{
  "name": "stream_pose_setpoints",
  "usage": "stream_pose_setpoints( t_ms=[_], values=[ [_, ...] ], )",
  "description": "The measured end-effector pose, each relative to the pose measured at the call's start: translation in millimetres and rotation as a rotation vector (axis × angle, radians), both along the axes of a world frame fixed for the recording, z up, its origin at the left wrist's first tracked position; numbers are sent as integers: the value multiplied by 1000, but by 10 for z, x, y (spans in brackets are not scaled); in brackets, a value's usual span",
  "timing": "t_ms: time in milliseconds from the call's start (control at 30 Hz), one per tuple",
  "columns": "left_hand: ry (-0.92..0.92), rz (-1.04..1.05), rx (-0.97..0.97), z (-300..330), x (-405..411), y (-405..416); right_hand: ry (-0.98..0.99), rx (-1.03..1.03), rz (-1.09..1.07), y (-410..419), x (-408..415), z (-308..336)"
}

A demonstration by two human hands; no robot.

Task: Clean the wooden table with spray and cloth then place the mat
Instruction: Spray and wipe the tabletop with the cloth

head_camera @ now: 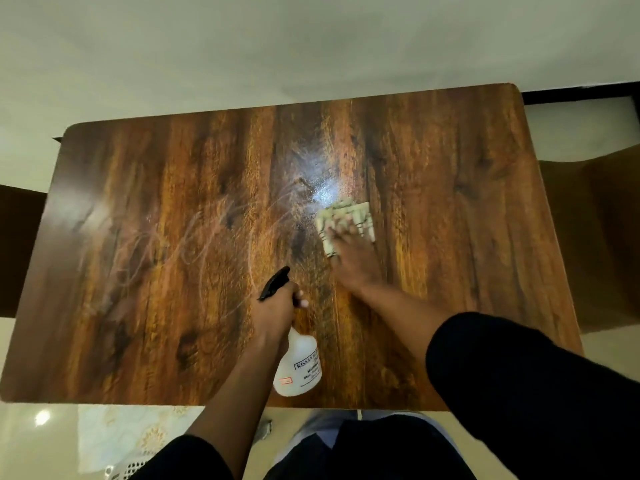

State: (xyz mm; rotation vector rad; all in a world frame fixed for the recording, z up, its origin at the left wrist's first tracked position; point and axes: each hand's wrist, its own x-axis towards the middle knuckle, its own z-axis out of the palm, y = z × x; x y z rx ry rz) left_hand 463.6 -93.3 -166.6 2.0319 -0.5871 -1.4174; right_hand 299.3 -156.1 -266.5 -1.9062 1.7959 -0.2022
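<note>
The left grip (277,308) is clasping the spray bottle (298,365) while the flat, released right grip (349,258) is pressing the cloth (346,216) across the misted bench (138,271), so wiping is seemingly midway, with the mat (121,434) lying unplaced on the floor.

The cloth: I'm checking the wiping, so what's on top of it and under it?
The right hand presses flat on the cloth, fingers spread. Under it lies the wooden table; the patch it covers is hidden, so wet or dry there is unknowable.

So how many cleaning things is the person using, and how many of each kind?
White plastic spray bottle with black trigger, gripped by the left hand: 1
Pale patterned folded cloth, pressed on the brown wooden table under the right hand: 1
Hands: 2
Total cleaning things: 2
</note>
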Motion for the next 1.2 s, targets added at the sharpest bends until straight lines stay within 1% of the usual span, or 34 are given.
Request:
stream_pose_setpoints(
  t_ms=[67, 133, 200, 267, 333, 533, 600, 667, 767, 833, 1000, 1133, 1200],
  values=[
    [-20, 92, 0, -8, -8, 6, 10, 5, 235, 109, 283, 13],
    [-28, 137, -1, 14, -22, 19, 13, 6, 433, 185, 400, -9],
    [-27, 163, 4, 36, -29, 27, 31, 8, 546, 160, 332, -15],
    [-25, 164, -9, 66, -24, 24, 36, 32, 573, 63, 187, -16],
    [-24, 151, -13, 95, -2, 6, 31, 45, 482, -48, 0, -25],
    [-24, 121, -6, 87, 124, -106, -10, 34, -58, -355, -700, -15],
    [-17, 110, -7, 76, 172, -146, 6, 42, -226, -429, -876, 4],
    [-21, 113, -8, 59, 245, -186, 42, 51, -319, -494, -924, -7],
    [-10, 128, 1, 6, 402, -221, 83, 65, -387, -578, -799, -31],
    [-10, 124, -1, -9, 522, -234, 65, 69, -402, -630, -587, -15],
    [-7, 123, 10, 25, 830, -289, -2, 52, -154, -722, 434, 164],
    [0, 121, -26, 73, 1082, -349, 2, 74, 194, -688, 1371, 265],
    [6, 123, -29, 73, 1215, -386, 14, 93, 319, -636, 1651, 199]
  ],
)
